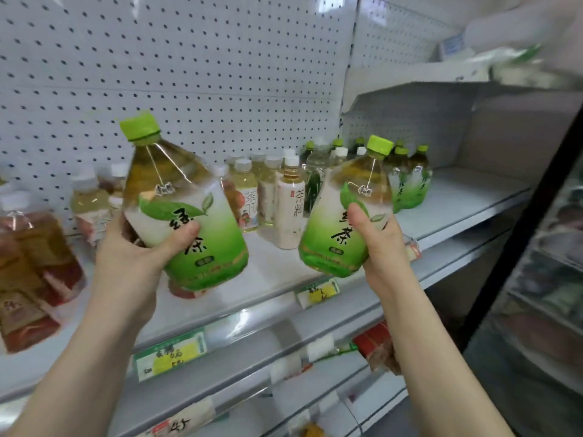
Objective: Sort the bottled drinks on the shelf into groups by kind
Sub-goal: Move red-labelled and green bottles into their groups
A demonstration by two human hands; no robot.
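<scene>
My left hand grips a green-tea bottle with a lime cap and a green-and-white label, held up in front of the shelf and tilted left. My right hand grips a second green-tea bottle of the same kind, tilted slightly right. Further back on the right stand several more green-capped green-tea bottles. White-capped pale tea bottles stand at the middle. Brown tea bottles with red labels fill the left end.
A white pegboard wall backs the shelf. Bare shelf surface lies right of the green-tea group. Yellow-green price tags hang on the shelf front. Lower shelves hold red packets. A dark-framed glass cooler door stands at the right.
</scene>
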